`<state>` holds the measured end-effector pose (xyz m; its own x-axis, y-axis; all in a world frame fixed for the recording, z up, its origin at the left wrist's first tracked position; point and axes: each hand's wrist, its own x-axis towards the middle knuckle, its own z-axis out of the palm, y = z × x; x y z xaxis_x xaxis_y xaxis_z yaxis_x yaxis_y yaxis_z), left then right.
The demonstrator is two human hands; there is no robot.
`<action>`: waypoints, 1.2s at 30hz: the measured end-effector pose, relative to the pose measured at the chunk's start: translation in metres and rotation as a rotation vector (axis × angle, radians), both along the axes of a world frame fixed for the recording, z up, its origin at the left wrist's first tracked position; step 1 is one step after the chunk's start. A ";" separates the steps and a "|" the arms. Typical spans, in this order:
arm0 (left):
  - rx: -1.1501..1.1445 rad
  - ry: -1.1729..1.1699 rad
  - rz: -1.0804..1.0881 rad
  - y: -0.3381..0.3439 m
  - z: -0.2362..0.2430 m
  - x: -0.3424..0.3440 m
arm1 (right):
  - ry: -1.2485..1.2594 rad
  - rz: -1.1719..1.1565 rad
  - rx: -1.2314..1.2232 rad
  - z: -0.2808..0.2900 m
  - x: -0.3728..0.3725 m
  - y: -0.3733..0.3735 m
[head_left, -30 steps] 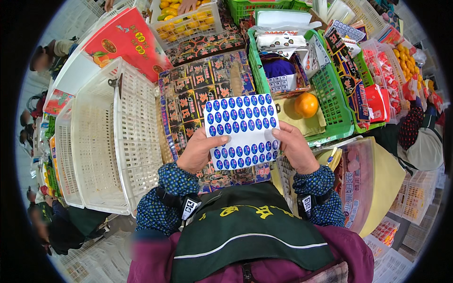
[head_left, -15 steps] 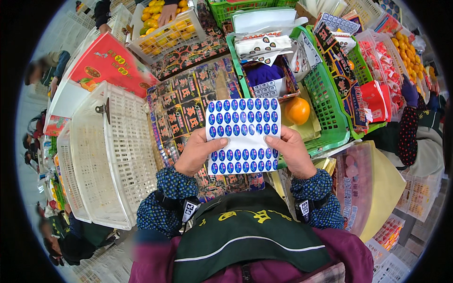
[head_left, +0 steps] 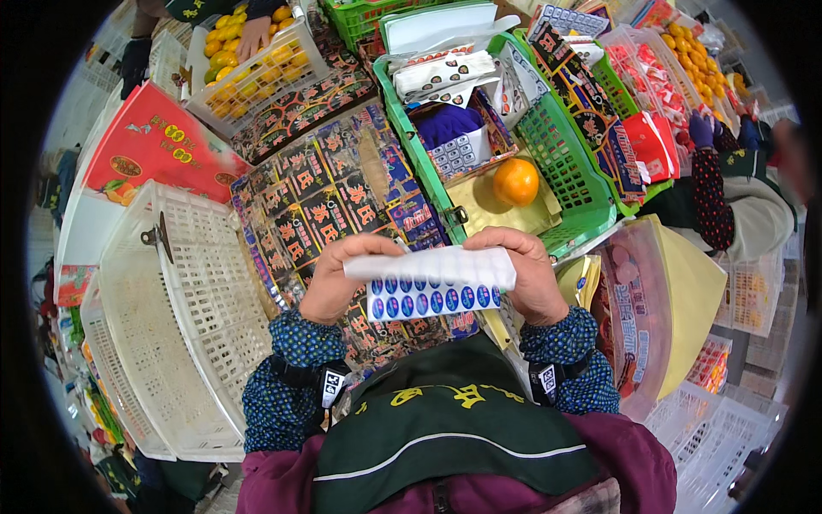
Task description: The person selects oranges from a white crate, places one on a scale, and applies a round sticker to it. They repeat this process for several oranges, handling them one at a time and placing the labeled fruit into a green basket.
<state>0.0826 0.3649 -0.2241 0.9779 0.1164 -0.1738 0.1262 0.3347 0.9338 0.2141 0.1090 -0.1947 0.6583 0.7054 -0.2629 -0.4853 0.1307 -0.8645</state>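
Note:
Between my hands is a white sheet of stickers (head_left: 435, 301), printed with rows of small blue ovals. Its upper part is folded over toward me, so the plain back shows and only the lower rows can be seen. My left hand (head_left: 340, 272) grips the fold at its left end. At the right end my right hand (head_left: 524, 267) pinches the same sheet. Just beyond, an orange (head_left: 515, 182) sits on yellowish paper in a green basket (head_left: 561, 137). Below the sheet lies a surface covered with dark printed cardboard (head_left: 330, 193).
White plastic crates (head_left: 193, 317) stand at my left beside a red box panel (head_left: 163, 154). A crate of yellow-orange fruit (head_left: 257, 73) is at the far left, with another person's hand (head_left: 254, 36) in it. A co-worker's purple glove (head_left: 702, 128) shows at the far right.
The sticker sheet, flat and facing me before, is now folded over at the top. Both hands have moved to the ends of the fold. The whole view has shifted slightly.

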 end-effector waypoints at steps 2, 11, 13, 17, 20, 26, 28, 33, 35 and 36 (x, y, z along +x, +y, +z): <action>-0.117 0.025 -0.174 0.013 0.002 -0.006 | 0.059 0.022 0.038 0.007 -0.009 -0.001; -0.080 0.003 -0.754 0.004 -0.003 0.026 | -0.441 0.348 -0.147 0.024 -0.019 0.002; -0.061 0.120 -0.861 -0.015 -0.004 0.033 | -0.595 0.449 -0.113 0.024 -0.006 0.004; 0.033 0.135 -0.895 -0.028 -0.005 0.047 | -0.654 0.593 -0.129 0.032 0.022 -0.007; -0.036 0.147 -0.745 -0.032 -0.007 0.053 | -0.788 0.520 -0.335 0.044 0.073 -0.034; 0.034 0.175 -0.584 -0.037 -0.006 0.069 | -0.907 0.542 -1.073 -0.024 0.202 -0.043; 0.109 0.156 -0.608 -0.040 -0.005 0.075 | -0.902 0.639 -1.240 -0.058 0.225 -0.040; -0.103 0.219 -0.552 -0.045 -0.001 0.076 | -0.677 0.569 -1.407 -0.130 0.229 -0.015; -0.126 0.264 -0.489 -0.046 0.001 0.075 | -0.645 0.523 -1.360 -0.147 0.235 -0.015; -0.136 0.298 -0.464 -0.047 0.000 0.075 | -0.655 0.510 -1.323 -0.153 0.239 -0.018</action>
